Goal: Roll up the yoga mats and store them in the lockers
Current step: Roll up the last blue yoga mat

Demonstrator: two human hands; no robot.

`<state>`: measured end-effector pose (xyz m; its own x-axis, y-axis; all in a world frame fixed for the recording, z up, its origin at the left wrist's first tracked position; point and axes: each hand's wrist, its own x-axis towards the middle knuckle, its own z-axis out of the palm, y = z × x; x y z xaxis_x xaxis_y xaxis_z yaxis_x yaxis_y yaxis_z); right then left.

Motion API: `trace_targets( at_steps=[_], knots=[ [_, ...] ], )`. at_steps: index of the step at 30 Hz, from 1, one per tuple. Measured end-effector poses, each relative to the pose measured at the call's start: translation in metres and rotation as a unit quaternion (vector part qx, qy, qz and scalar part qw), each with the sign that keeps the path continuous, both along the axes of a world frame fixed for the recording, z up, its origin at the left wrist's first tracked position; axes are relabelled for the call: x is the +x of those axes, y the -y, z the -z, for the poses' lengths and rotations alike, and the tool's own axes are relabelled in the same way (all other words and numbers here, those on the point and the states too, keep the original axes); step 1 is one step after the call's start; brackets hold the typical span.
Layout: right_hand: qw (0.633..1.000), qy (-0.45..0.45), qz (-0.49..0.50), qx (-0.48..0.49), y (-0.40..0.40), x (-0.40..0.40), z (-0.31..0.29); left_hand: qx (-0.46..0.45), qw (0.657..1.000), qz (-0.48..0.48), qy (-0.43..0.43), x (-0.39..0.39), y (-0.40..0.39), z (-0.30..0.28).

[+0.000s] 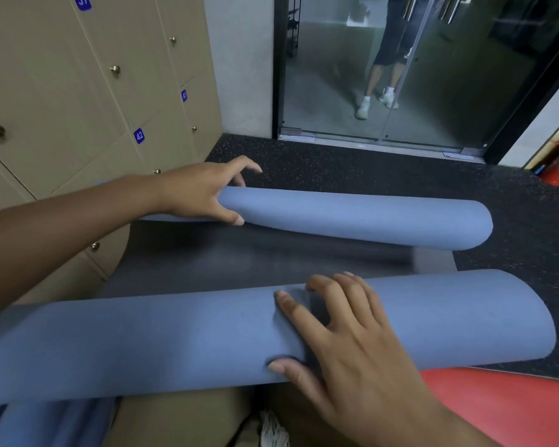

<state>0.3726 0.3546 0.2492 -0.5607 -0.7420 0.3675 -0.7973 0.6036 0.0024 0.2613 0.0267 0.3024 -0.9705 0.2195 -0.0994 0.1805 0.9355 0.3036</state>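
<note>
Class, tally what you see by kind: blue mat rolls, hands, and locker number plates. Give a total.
Blue mat rolls: 2, the far roll and the near roll
Hands: 2, left hand, right hand
Number plates: 3, 39, 41, 42
Total: 7

The left hand (204, 191) curls over the far rolled end of a blue foam yoga mat (368, 221), while the right hand (342, 330) grips its thicker near roll. Beige numbered lockers (78, 91) stand left; a glass door (417, 69) lies ahead.
</note>
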Motion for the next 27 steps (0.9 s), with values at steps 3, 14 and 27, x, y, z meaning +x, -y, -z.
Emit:
trace_targets(
  at_steps=[3,14,27],
  knots=[
    [0.999,-0.028,0.020,-0.017,0.009,0.001,0.002,0.023,0.999,-0.009,0.027,-0.005,0.003,-0.016],
    [0.998,-0.006,0.047,-0.035,0.024,-0.018,0.015,0.086,0.994,0.017,0.064,-0.022,0.000,-0.048],
    [0.992,0.003,0.123,-0.014,0.053,-0.053,0.007,0.100,0.990,0.032,0.097,-0.032,-0.002,-0.056]
  ],
)
